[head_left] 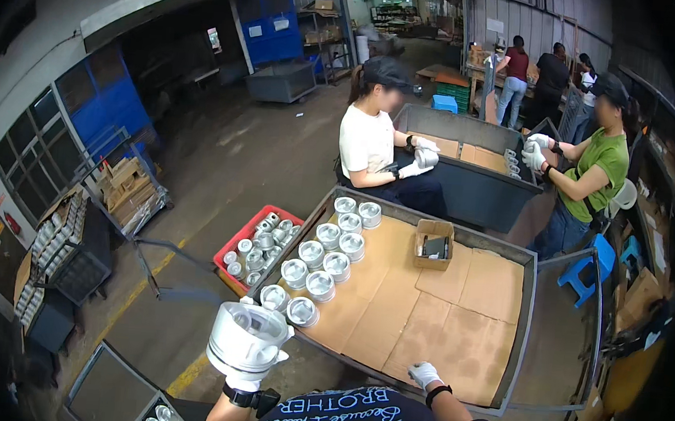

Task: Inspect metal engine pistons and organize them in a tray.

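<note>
My left hand [245, 383], in a white glove, holds up a large silver engine piston [236, 346] beside the near left corner of the cart. Its fingertips curl round the piston's right side, and the piston hides the rest of the hand. My right hand [423, 374], also gloved, rests at the cart's near edge, on the cardboard lining [393, 316]. Nothing is in it, and its fingers are apart. Two rows of similar pistons [320, 286] stand along the left side of the cart, closest to my left hand.
A small cardboard box [434, 245] with dark items sits in the cart [527, 333]. Left of it, a red crate [225, 256] holds metal parts. Two gloved co-workers handle parts at another grey bin [475, 198] beyond. A blue stool [588, 271] stands at right.
</note>
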